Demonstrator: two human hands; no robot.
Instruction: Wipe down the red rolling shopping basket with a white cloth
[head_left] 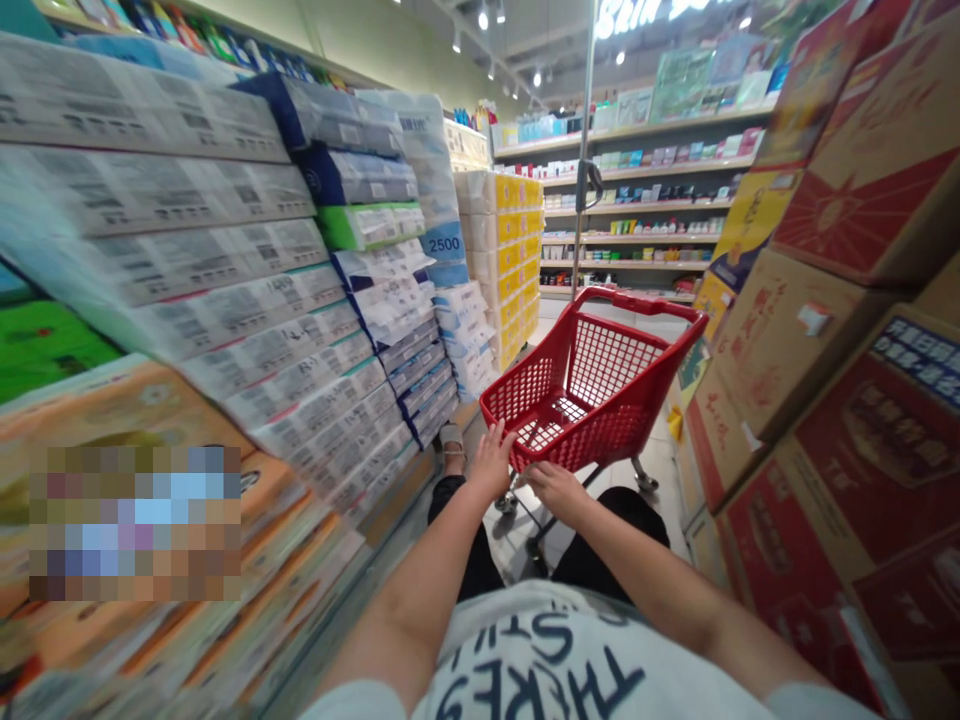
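A red plastic shopping cart (pixel 615 440) with a lattice basket stands in front of me, its handle at the far end. My left hand (pixel 493 462) is closed on the near end of the basket, at the left corner. Just to its right, my right hand (pixel 556 491) has its fingers curled at the lower edge of the same end, and its fingertips are partly hidden. The basket holds nothing that I can see. Below it show the grey frame and casters (pixel 646 484), between my legs.
Tall stacks of wrapped tissue packs (pixel 247 270) line the left, with yellow-and-white packs (pixel 517 260) farther on. Cardboard cartons (pixel 795 340) are piled along the right. A glass door's handle (pixel 589 185) and stocked shelves (pixel 637 180) stand beyond the cart. The aisle is narrow.
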